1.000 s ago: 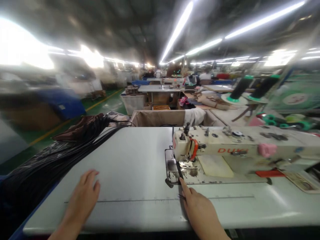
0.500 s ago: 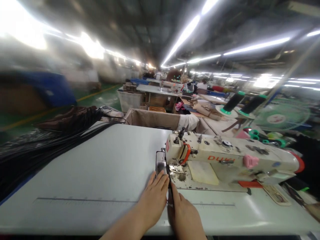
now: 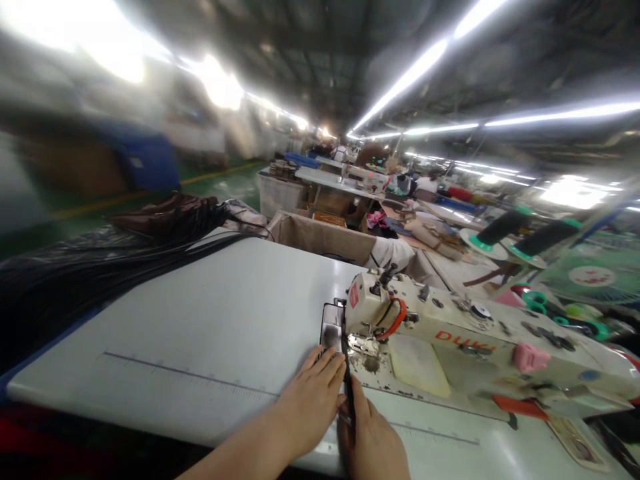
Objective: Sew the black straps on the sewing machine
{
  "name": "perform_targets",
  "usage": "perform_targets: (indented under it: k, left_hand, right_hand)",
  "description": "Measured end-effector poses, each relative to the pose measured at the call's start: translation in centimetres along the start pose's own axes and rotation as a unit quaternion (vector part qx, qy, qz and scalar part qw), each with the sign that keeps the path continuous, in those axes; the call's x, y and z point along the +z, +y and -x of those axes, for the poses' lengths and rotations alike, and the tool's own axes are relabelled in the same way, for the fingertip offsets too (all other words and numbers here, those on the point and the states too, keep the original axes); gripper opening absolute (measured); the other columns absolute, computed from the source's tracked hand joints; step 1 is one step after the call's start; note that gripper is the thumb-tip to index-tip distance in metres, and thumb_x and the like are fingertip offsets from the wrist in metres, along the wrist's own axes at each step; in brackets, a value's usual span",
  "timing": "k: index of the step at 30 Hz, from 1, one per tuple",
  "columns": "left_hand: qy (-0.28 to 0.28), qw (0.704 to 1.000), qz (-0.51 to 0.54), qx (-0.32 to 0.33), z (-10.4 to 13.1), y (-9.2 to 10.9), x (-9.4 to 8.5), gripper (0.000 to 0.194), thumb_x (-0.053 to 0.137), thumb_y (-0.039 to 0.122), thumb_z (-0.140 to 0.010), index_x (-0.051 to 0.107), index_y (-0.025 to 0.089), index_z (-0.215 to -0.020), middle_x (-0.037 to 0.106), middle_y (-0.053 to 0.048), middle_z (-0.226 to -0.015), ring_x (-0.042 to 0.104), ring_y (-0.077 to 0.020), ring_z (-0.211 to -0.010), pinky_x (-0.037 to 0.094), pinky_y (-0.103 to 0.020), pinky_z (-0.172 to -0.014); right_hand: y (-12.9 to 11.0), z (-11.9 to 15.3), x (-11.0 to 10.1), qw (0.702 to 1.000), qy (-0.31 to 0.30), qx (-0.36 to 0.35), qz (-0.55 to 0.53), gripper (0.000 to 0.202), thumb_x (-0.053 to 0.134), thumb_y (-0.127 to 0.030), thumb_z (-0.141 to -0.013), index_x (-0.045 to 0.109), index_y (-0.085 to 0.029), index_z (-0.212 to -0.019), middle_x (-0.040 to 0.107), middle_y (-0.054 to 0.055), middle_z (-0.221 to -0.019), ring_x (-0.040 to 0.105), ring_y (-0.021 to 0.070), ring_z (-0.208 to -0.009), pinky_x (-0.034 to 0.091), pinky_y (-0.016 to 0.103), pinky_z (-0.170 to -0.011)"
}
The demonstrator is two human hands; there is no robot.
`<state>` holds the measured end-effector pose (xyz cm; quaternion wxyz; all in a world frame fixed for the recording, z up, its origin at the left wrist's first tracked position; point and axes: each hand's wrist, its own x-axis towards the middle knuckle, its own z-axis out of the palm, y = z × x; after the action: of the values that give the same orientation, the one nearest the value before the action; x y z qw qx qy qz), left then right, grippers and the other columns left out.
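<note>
A narrow black strip (image 3: 349,390) runs toward me from beneath the needle area of a white sewing machine (image 3: 430,333). My left hand (image 3: 314,400) lies flat at the strip's left side, fingers stretched forward over the near end of the shiny metal plate (image 3: 331,333). Its thumb rests near the strip. On the other side, my right hand (image 3: 373,437) is closed around the strip's near part, index finger pointing along it. The lower end of the strip is partly hidden by my right hand.
The white table (image 3: 215,307) carries a printed ruler line (image 3: 200,379). Black strips (image 3: 125,273) spill over its left edge. A fabric-lined bin (image 3: 320,239) stands behind it. Black thread cones (image 3: 505,227) and a green fan (image 3: 595,277) are at right.
My view has tilted and turned left, so the machine appears farther right and slanted. Both hands stay beside the strip, with little visible movement along it.
</note>
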<state>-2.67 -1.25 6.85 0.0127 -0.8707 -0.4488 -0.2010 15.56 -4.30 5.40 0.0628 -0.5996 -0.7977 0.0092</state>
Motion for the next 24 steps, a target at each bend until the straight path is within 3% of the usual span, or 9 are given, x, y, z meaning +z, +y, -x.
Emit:
perform_targets:
  k: [11, 20, 24]
  left_hand:
    - [0.05, 0.998, -0.017, 0.027, 0.6, -0.8, 3.4, 0.053, 0.05, 0.02, -0.098, 0.046, 0.016, -0.151, 0.051, -0.011, -0.156, 0.047, -0.0283, -0.146, 0.045, -0.052, -0.118]
    - [0.105, 0.993, -0.036, 0.04, 0.6, -1.9, 5.0, 0.049, 0.051, 0.023, -0.097, 0.051, 0.02, -0.146, 0.059, -0.009, -0.15, 0.057, -0.0281, -0.137, 0.052, -0.048, -0.111]
    - [0.12, 0.993, -0.008, -0.008, 0.6, -1.8, 5.3, 0.045, 0.051, 0.03, -0.099, 0.053, 0.023, -0.144, 0.061, -0.009, -0.147, 0.058, -0.029, -0.136, 0.052, -0.05, -0.112]
  right_hand:
    - [-0.7, 0.0, 1.4, 0.998, 0.01, 0.055, -0.001, 0.064, 0.055, -0.013, -0.09, 0.046, -0.018, -0.153, 0.077, 0.012, -0.106, 0.077, 0.0248, -0.085, 0.059, 0.029, -0.073]
    - [-0.3, 0.0, 2.9, 0.998, 0.021, 0.051, 0.014, 0.074, 0.059, -0.008, -0.076, 0.051, -0.017, -0.149, 0.077, 0.012, -0.102, 0.076, 0.0253, -0.081, 0.058, 0.028, -0.069]
    - [0.0, 0.1, 3.2, 0.999, 0.035, 0.042, 0.0, 0.065, 0.058, -0.014, -0.083, 0.052, -0.018, -0.147, 0.077, 0.011, -0.1, 0.076, 0.0252, -0.08, 0.059, 0.029, -0.069]
